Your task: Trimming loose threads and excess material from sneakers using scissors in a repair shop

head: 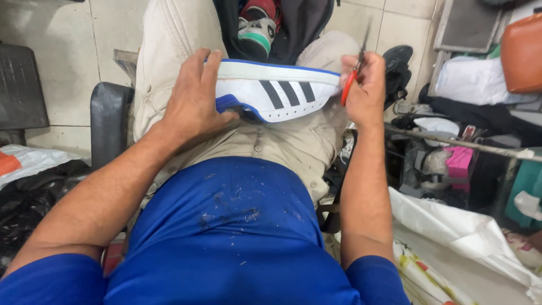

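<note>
White leather sneaker [276, 90] with black stripes and blue trim lay sideways across the lap, long axis running left to right, sole facing far. Pinned at its heel end by left hand [195, 99], grip pressed over it. Right hand [367, 90] at the toe end, clenched around red-handled scissors [353, 73], blades pointing far.

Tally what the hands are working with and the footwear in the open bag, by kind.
Hands: 2, left hand and right hand
White sneaker with black stripes on lap: 1
Red-handled scissors: 1
Shoes in black bag: 1 clearly seen
Total: 5
</note>
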